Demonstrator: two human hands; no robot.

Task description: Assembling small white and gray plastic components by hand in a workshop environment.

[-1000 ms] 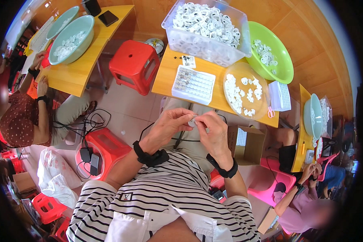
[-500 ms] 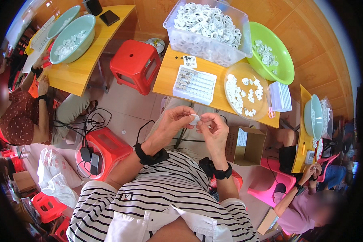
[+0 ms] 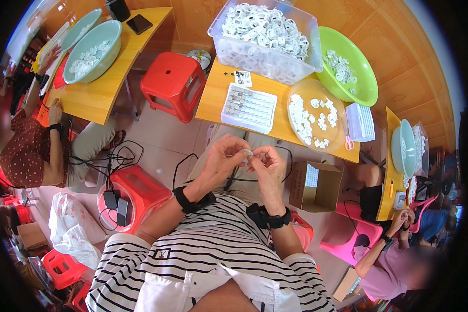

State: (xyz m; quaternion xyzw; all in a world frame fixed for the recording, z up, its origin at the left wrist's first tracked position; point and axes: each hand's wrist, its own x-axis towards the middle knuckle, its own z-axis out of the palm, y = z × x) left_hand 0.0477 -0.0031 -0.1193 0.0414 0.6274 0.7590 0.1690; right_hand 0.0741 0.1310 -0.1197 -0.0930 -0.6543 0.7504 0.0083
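My left hand (image 3: 225,158) and my right hand (image 3: 268,167) meet in front of my lap, short of the table's near edge. Between the fingertips of both is a small round white plastic piece (image 3: 247,153), partly covered by the fingers. Just beyond them on the table lies a white slotted tray (image 3: 258,124), with round grey metallic discs in its left part. Beside it a round clear tray (image 3: 334,141) carries scattered small white parts. Pink-handled scissors (image 3: 349,143) rest at that tray's right.
A clear box (image 3: 262,62) heaped with white ring-shaped parts and a green basin (image 3: 368,86) stand at the back of the yellow table (image 3: 207,106). An open cardboard box (image 3: 325,195) is below right. Red stools (image 3: 166,78) and cables (image 3: 117,156) lie leftward. Co-workers sit on both sides.
Both hands have drawn slightly left, and the right fingers have closed in over the white piece, which now shows less. The left co-worker's hand has moved forward.
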